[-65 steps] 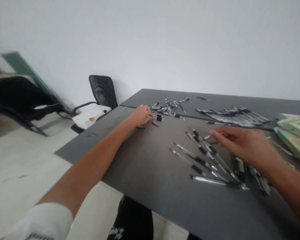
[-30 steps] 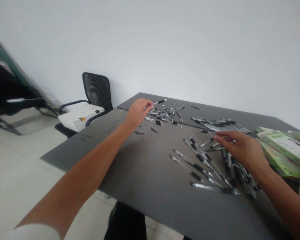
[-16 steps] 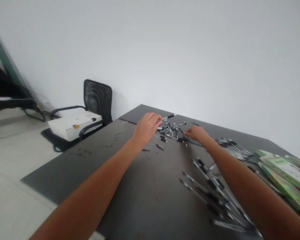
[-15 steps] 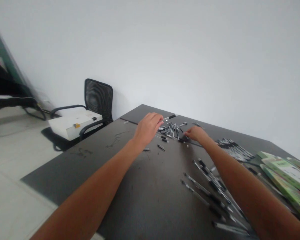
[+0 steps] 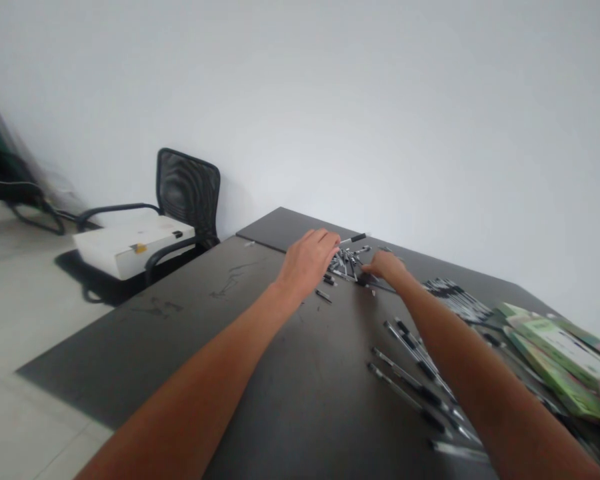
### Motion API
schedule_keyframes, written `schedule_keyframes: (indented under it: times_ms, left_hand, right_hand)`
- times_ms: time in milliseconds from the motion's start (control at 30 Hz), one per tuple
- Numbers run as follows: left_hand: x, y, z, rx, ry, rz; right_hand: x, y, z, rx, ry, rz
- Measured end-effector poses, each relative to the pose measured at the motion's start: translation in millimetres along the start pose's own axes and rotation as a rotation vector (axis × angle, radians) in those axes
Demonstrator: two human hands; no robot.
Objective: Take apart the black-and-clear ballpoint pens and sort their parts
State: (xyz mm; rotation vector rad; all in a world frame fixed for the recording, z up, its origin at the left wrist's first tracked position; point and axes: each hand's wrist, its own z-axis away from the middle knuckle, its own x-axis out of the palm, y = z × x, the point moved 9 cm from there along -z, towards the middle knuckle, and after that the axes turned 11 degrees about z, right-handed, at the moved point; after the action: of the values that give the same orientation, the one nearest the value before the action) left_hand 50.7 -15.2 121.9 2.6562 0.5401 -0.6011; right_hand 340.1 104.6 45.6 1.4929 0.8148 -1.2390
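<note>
My left hand is closed around a pen, whose clear barrel and black grip stick out to the right past the fingertips. Just beyond and beneath it lies a loose pile of pen caps, clear and black. At the right side of that pile my right hand reaches down with thumb and fingers pinched together. What sits between those fingertips is too small and partly hidden to make out. A single cap lies on the table in front of the pile.
Several uncapped pens lie spread under my right forearm. A neat row of pens and green pen boxes rest on the right of the dark table. Left of it stands a black chair holding a white case.
The left hand has moved a little right with the pen, closer to the right hand. My right hand stays at the pile's right side. The view has shifted slightly.
</note>
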Motion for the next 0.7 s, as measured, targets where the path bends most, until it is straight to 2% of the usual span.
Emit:
schedule_keyframes:
  times_ms: [100, 200, 333, 433, 533, 600, 700]
  left_hand:
    - [1.3, 1.4, 0.8, 0.003, 0.004, 0.029]
    - [3.0, 2.9, 1.3, -0.007, 0.014, 0.075]
    - [9.5, 17.9, 2.4, 0.0, 0.021, 0.169]
    - [19.9, 44.0, 6.7, 0.035, 0.006, 0.256]
    - [33.7, 77.3, 17.1, 0.076, -0.033, 0.337]
    - [43.2, 99.3, 26.9, 0.104, -0.077, 0.38]
    - [55.4, 124.9, 42.4, 0.139, -0.155, 0.436]
  right_hand:
    - [-9.6, 11.3, 18.1, -0.011, 0.049, -0.101]
    - [-26.7, 32.7, 44.8, -0.049, 0.131, -0.249]
    - [-47.8, 71.4, 102.3, -0.095, 0.278, -0.543]
    - [-51.4, 93.2, 160.6, -0.127, 0.369, -0.796]
    - [-48.9, 100.9, 216.8, -0.127, 0.435, -1.038]
    - [-46.2, 100.2, 243.3, -0.155, 0.447, -1.434]
    - [-51.6, 99.5, 267.9, -0.187, 0.558, -1.663]
